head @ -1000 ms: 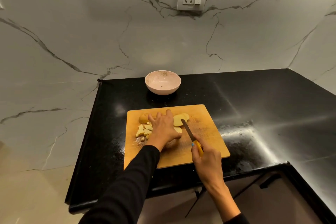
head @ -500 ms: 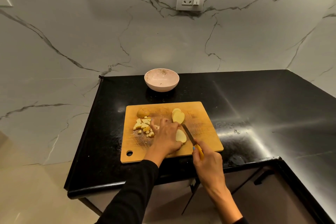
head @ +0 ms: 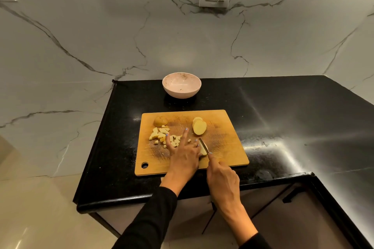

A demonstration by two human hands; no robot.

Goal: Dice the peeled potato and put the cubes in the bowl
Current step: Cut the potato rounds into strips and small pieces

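- Left hand [head: 183, 152] flat on a potato slice [head: 203, 148] near the middle of the cutting board [head: 226, 147], fingers straight, pressing it down
- Right hand [head: 221, 176] wrapped round the knife [head: 204, 144], blade on that slice, tip pointing away toward the bowl [head: 181, 85]
- Could nick a left finger: blade right beside them
- Could slip: slice thin and likely wet
- Slice long way running front to back, mostly hidden
- More slices [head: 199, 126] stacked behind, cubes [head: 164, 136] piled at left, none in bowl yet

Pale cubes [head: 164, 137] lie scattered left on the board, stacked slices [head: 199, 126] lean right; pink bowl [head: 181, 87] stands upright behind
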